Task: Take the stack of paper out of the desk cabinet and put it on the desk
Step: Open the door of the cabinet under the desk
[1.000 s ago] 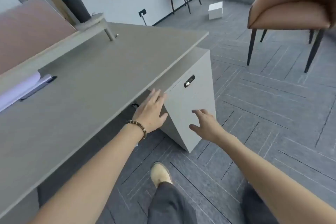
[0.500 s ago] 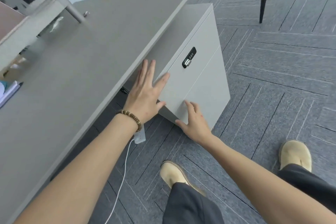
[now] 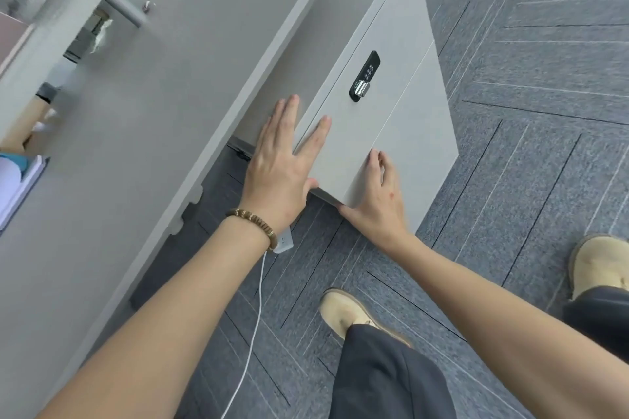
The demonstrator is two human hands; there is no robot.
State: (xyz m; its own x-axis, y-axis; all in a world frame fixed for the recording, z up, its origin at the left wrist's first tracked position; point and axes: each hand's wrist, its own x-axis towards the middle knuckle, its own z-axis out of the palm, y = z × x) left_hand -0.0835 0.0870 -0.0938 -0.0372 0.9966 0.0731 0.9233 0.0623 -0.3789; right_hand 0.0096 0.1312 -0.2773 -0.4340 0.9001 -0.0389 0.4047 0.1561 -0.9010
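You can't see the paper yet: it is presumably inside the cabinet [image 3: 384,119], which is closed, its drawer fronts flush. Expect a stack to be fairly heavy for its size, floppy across the middle, and quick to shear into loose sheets, so take it from underneath with both hands, or pinch the two long edges and keep it level.

Your left hand [image 3: 282,163] lies flat with fingers spread on the cabinet's near top edge, gripping nothing. Your right hand [image 3: 377,201] has fingertips on the seam of the lower drawer and its thumb tucked at the bottom corner; it is open too, pressing rather than clamped. There is no visible handle, so you will likely pull from an edge. The lock [image 3: 365,75] sits on the upper front; whether it is locked can't be told.

The desk [image 3: 143,133] just beside and above is smooth, flat and mostly bare near you. A cable [image 3: 252,343] trails over the carpet [image 3: 531,146] by your shoe [image 3: 350,311]; mind it when you step.
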